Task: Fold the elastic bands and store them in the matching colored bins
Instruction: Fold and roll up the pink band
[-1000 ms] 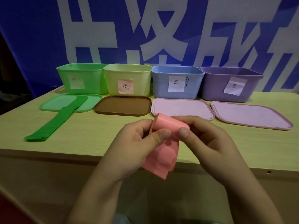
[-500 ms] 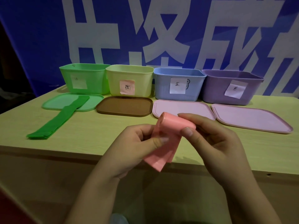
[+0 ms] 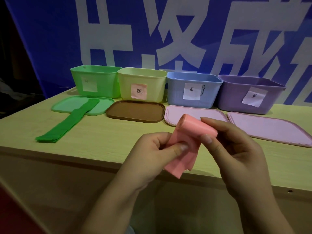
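Both hands pinch a pink elastic band (image 3: 194,132) above the tabletop (image 3: 101,141). The right hand (image 3: 236,149) grips its rolled top; the left hand (image 3: 155,154) pinches the hanging tail.

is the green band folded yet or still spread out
Spread out: the green band lies flat and long, one end on the green lid, the rest on the table.
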`<state>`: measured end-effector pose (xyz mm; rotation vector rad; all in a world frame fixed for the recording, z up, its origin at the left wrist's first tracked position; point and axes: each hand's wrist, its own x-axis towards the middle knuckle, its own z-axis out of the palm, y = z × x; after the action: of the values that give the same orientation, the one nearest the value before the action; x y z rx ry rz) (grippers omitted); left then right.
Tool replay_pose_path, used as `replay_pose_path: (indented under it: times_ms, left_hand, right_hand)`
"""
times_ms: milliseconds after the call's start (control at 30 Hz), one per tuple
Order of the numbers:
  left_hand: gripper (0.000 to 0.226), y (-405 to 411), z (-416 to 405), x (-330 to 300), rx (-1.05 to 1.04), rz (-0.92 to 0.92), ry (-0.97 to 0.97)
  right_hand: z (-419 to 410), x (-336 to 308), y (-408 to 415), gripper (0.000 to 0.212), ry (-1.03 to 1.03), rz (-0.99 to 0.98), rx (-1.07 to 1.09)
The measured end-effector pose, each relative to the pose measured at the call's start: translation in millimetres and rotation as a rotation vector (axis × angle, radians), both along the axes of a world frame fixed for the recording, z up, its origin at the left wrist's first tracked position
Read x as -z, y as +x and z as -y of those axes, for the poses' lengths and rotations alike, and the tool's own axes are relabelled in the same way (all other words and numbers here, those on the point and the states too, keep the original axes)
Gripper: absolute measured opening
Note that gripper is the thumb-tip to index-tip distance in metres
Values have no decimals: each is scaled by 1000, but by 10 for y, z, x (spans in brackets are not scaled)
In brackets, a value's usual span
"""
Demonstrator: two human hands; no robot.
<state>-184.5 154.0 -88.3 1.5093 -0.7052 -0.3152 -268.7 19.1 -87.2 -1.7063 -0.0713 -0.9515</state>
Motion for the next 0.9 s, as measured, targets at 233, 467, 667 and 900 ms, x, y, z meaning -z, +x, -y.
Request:
replay_pose_path:
  times_ms: [233,467,667,900]
  left_hand:
    - [13,89,14,21,-148,-124,-112]
    - [19,112,12,32,-101,-155,-139]
    - [9,110,59,60,-171,-44,-109]
    - [12,61,81,19,-75,-238,-238]
  right_hand:
    - [99,-114,-30,21,1,7,79]
    - [125,-148,2,21,0,0,110]
    - [101,-179,-21,34,136,18,10]
    - [107,-178,-49,31,149,26,24]
